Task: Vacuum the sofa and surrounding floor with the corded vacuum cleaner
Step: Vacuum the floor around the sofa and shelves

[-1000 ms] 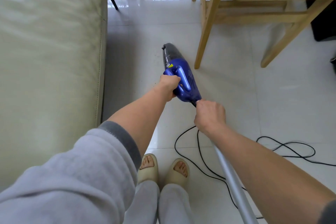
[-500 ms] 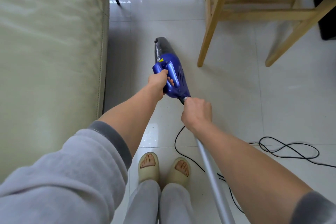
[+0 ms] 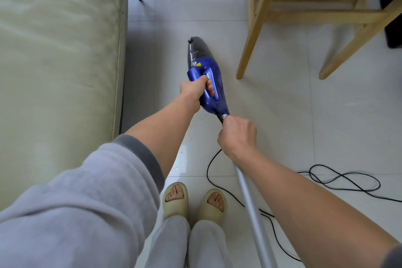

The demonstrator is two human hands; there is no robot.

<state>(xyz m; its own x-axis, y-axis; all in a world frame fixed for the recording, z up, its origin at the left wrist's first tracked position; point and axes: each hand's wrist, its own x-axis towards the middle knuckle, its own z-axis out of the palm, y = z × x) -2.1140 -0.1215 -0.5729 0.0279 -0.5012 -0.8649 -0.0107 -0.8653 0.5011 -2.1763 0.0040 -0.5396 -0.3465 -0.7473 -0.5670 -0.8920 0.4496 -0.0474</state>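
The blue corded vacuum cleaner (image 3: 212, 85) hangs over the white tiled floor (image 3: 282, 126), its dark dust cup pointing away from me. My left hand (image 3: 195, 91) is shut around the vacuum's blue handle. My right hand (image 3: 237, 135) grips the top of the silver tube (image 3: 252, 213) right at the vacuum's rear end; the tube runs down toward the lower edge of the view. The black cord (image 3: 339, 180) trails from the vacuum across the floor and loops at the right. The pale green sofa (image 3: 58, 50) fills the left side.
A wooden chair (image 3: 256, 19) with light legs stands on the floor at the upper right, close to the vacuum's nose. A dark object (image 3: 393, 22) sits at the right edge. My feet in beige slippers (image 3: 193, 200) are below the vacuum. Small specks lie on the tiles.
The vacuum and both hands have shifted slightly left and away from me. My right hand now sits a little back from the vacuum's rear, showing the tube's joint.
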